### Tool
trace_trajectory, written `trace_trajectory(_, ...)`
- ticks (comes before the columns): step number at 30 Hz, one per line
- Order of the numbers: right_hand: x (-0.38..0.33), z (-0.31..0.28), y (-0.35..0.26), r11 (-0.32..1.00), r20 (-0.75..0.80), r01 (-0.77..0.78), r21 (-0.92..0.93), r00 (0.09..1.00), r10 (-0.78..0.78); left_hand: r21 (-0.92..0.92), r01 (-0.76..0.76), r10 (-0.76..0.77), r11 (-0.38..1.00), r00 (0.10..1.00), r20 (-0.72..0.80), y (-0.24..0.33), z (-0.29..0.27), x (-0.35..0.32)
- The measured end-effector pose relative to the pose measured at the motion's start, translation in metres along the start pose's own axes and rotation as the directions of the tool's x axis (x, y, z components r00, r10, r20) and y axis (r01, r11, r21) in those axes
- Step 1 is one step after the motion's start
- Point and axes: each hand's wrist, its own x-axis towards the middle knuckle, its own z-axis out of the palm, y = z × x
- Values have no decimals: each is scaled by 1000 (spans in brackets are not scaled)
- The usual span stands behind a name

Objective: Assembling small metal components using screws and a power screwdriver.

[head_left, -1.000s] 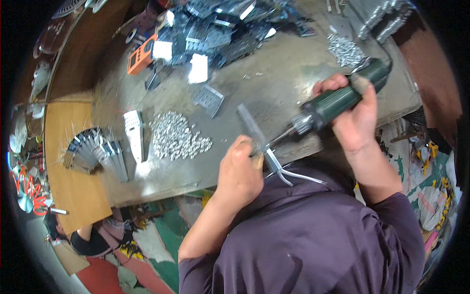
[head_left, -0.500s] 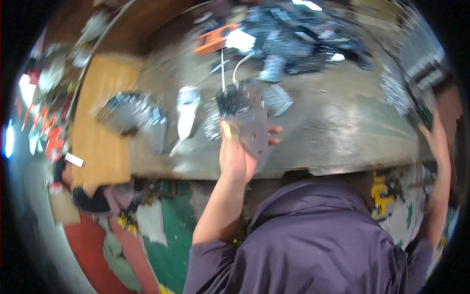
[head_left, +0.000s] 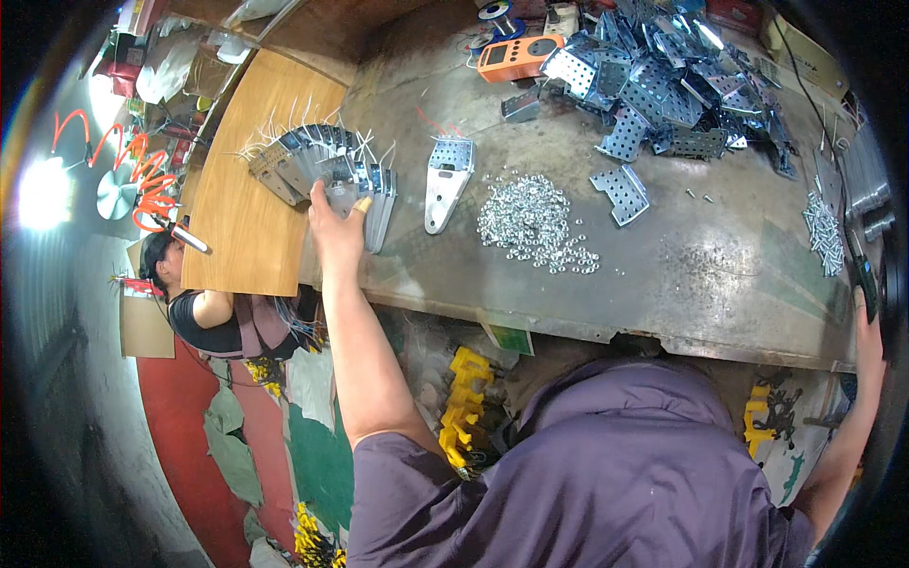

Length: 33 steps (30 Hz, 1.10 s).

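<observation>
My left hand (head_left: 338,227) is at the front of a fanned row of grey metal plates (head_left: 276,175) with thin wires sticking up. Its thumb, with yellowish tape on it, and its fingers are around one plate among the others; some fingers are hidden. To the right lies a single tapered metal plate (head_left: 447,185) with a perforated piece on its wide end and red wires. My right hand (head_left: 865,327), at the far right edge of the bench, closes around a black corded tool (head_left: 864,287), partly cut off by the picture's dark rim.
A heap of small nuts (head_left: 530,220) lies mid-bench, with screws (head_left: 822,232) at the right. Behind are piled perforated brackets (head_left: 663,90), an orange meter (head_left: 516,59) and a wire spool (head_left: 497,19). A person (head_left: 213,303) sits beyond the wooden board (head_left: 248,248).
My left hand has carried a plate with white wires leftward from mid-bench to the fanned row, turning over on the way. The view has shifted, and my right hand appears lower at the right edge.
</observation>
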Motion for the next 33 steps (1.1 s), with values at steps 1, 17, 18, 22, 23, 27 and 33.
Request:
trace_trajectory(1,-2,-5,-12,998,5,6,66,1000,-6,9,17,-18,1000,999,34,3,1,-2)
trace_trajectory(17,43,-51,-205,801,-49,312,511,941,-336,-355,-744,820,566,555,143,213,55,-81)
trace_trajectory(18,46,-48,-212,780,-83,356,515,926,-368,-363,-749,826,553,549,127,222,61,-80)
trace_trajectory(22,63,-41,-226,718,-159,438,541,891,-424,-393,-825,913,405,389,124,244,68,-72)
trace_trajectory(23,70,-40,-228,696,-192,465,548,879,-437,-436,-797,901,418,425,88,242,65,-72)
trace_trajectory(27,124,-31,-244,632,-171,370,681,920,-353,-586,-523,738,619,642,207,240,47,-86)
trace_trajectory(33,186,-22,-286,731,-374,324,601,922,-101,-932,184,385,313,872,301,243,59,-122)
